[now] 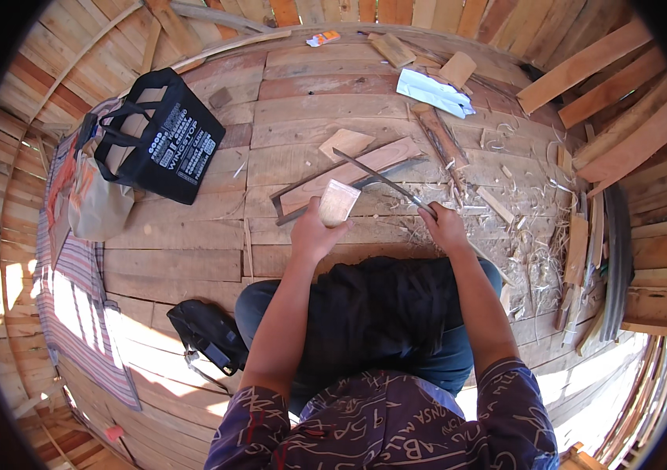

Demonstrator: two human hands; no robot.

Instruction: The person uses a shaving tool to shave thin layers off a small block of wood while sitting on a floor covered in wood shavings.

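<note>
My left hand (311, 236) is closed on a small pale wooden block (339, 204), tilted up in front of my lap. In my right hand (447, 230) is the end of a long, narrow dark metal tool (380, 176). It slants up and left past the block, apart from it in this view; whether it is a file or a knife I cannot tell. Beyond both hands, a reddish wooden board (384, 158) lies on the floor, with the tool crossing over it. A flat, angular wood piece (347, 143) lies just behind that board.
Curled shavings (533, 258) and offcuts cover the plank floor at right. Beyond lie a bark-edged strip (437, 141) and a pale blue-white sheet (435, 94). At left are a black tote bag (192, 149), a striped cloth (75, 305) and a small black bag (204, 333).
</note>
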